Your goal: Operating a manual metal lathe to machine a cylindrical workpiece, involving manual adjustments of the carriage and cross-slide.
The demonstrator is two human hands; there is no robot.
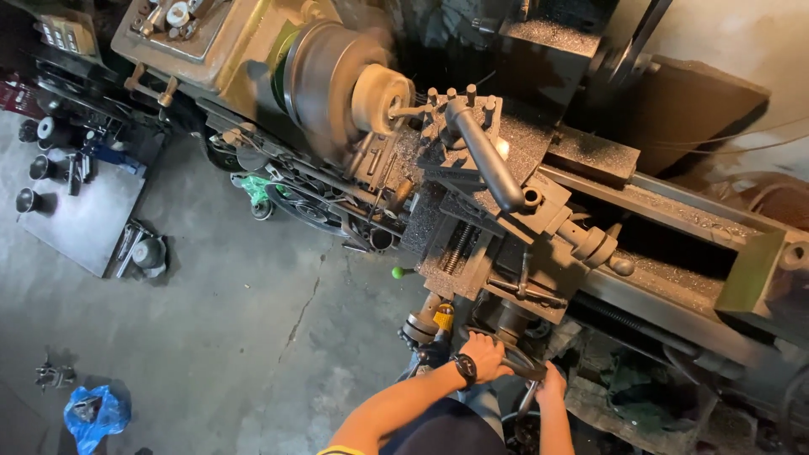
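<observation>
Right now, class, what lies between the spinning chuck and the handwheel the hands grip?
In the head view, the tool post and carriage lie between the chuck and handwheel.

- Lathe [506, 168]: 1, filling the upper and right part of the view.
- Chuck [324, 76]: 1, blurred.
- Round pale workpiece [381, 99] on chuck: 1.
- Long grey lever handle [484, 156] on tool post: 1.
- Green ball knob [398, 272]: 1.
- Handwheel [514, 361]: 1.
- Hands in view: 2, left hand [486, 354] and right hand [552, 386], both on the handwheel.
- Wristwatch [464, 367]: 1, dark, on left wrist.
- Grey plate [84, 219] on floor: 1; dark cup-shaped parts [38, 167] on or beside it: at least 3, exact count unclear.
- Blue plastic bag [94, 414] on floor: 1.
</observation>
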